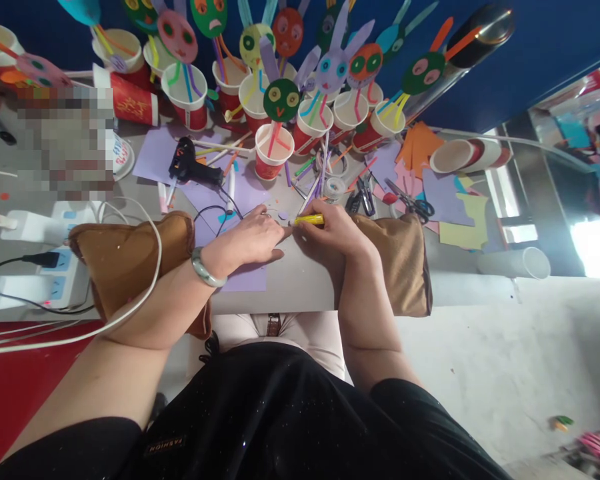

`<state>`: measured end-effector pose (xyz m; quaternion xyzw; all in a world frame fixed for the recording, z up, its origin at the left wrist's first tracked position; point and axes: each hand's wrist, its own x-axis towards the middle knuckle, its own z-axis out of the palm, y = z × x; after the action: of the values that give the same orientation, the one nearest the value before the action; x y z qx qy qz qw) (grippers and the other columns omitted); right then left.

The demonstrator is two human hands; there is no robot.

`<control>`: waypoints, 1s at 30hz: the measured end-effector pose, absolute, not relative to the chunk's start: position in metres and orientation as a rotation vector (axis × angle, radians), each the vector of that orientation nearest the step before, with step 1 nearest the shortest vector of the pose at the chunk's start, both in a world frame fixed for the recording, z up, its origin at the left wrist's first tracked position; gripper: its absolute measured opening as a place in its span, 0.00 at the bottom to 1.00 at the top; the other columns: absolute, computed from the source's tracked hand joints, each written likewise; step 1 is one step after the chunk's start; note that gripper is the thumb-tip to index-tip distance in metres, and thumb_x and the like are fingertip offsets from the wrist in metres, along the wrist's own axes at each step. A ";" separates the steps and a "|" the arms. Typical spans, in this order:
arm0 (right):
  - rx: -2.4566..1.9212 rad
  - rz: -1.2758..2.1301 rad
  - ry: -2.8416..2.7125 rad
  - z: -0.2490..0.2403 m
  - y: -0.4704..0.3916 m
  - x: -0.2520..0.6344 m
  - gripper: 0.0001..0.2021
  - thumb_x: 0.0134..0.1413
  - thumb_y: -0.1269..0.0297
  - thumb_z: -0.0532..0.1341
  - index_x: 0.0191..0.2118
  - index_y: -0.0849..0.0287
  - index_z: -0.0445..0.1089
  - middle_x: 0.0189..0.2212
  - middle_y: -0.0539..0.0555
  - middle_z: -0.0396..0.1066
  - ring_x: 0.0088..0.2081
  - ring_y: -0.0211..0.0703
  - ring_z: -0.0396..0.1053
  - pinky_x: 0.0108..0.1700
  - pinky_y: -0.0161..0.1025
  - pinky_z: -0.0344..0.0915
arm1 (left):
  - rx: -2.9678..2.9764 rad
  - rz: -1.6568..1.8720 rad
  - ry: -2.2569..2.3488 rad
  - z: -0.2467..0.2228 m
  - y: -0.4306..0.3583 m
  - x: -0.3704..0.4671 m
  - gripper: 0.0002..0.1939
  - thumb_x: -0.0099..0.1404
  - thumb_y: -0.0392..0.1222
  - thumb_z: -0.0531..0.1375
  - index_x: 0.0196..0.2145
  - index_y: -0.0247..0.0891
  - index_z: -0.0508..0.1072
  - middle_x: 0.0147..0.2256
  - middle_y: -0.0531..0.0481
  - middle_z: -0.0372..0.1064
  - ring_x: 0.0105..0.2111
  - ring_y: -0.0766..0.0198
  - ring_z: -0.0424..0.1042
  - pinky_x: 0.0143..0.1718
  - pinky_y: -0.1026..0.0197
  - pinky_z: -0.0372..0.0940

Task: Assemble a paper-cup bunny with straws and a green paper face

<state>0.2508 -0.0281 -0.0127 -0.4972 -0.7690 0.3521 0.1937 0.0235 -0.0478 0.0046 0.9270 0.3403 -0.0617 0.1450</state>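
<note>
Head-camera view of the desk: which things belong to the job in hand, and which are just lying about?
Likely belonging:
yellow marker, in the right hand
black glue gun
scissors
paper-faced figures in paper cups

Apparently just lying about:
translucent cup on its side
green-and-orange scrap on the floor

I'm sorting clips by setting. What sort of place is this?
Probably an indoor craft workspace: the table holds a glue gun, scissors and paper cups with colourful cartoon faces standing in them.

A white power strip [68, 271] sits beside a brown cushion [125, 260].
</note>
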 end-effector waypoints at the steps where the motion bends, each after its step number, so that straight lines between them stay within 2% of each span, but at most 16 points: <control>1: -1.386 0.977 -2.160 -0.013 -0.028 0.250 0.08 0.57 0.56 0.65 0.35 0.55 0.72 0.27 0.49 0.74 0.31 0.42 0.68 0.37 0.40 0.61 | 2.671 -0.172 0.978 0.005 -0.048 0.023 0.19 0.74 0.46 0.61 0.57 0.32 0.78 0.42 0.38 0.82 0.48 0.46 0.78 0.62 0.45 0.58; 8: -1.412 0.928 -2.074 -0.009 -0.029 0.255 0.09 0.55 0.56 0.66 0.34 0.55 0.72 0.28 0.49 0.74 0.30 0.41 0.65 0.34 0.40 0.61 | 2.636 -0.130 0.974 0.003 -0.047 0.022 0.17 0.73 0.45 0.61 0.55 0.36 0.79 0.40 0.41 0.82 0.45 0.48 0.78 0.61 0.45 0.58; 12: -1.413 0.965 -2.134 -0.012 -0.029 0.254 0.07 0.54 0.58 0.66 0.33 0.55 0.72 0.26 0.49 0.73 0.30 0.41 0.66 0.35 0.40 0.60 | 2.639 -0.195 0.992 0.006 -0.047 0.025 0.20 0.74 0.46 0.61 0.57 0.33 0.78 0.42 0.37 0.83 0.47 0.45 0.78 0.61 0.44 0.57; 17: -1.425 0.918 -2.098 -0.012 -0.030 0.249 0.09 0.56 0.55 0.66 0.35 0.55 0.73 0.29 0.51 0.76 0.31 0.43 0.68 0.37 0.41 0.62 | 2.594 -0.271 1.011 0.012 -0.048 0.026 0.21 0.73 0.44 0.61 0.59 0.30 0.77 0.42 0.36 0.83 0.47 0.45 0.79 0.65 0.44 0.55; 25: -1.460 0.991 -2.107 -0.011 -0.028 0.252 0.07 0.54 0.58 0.66 0.32 0.54 0.71 0.25 0.48 0.72 0.30 0.41 0.66 0.36 0.40 0.61 | 2.609 -0.170 0.992 0.004 -0.047 0.023 0.19 0.72 0.44 0.62 0.57 0.36 0.78 0.43 0.40 0.82 0.47 0.46 0.77 0.62 0.44 0.57; 30: -1.429 0.938 -2.034 -0.011 -0.029 0.250 0.09 0.54 0.56 0.66 0.32 0.55 0.72 0.28 0.50 0.75 0.30 0.42 0.66 0.35 0.41 0.61 | 2.640 -0.170 0.977 0.002 -0.046 0.022 0.19 0.72 0.44 0.62 0.56 0.35 0.78 0.38 0.41 0.82 0.43 0.48 0.78 0.62 0.44 0.57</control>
<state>0.2503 -0.0288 -0.0106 -0.5221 -0.7431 0.3427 0.2402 0.0216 -0.0462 0.0021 0.9241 0.3419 -0.0596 0.1602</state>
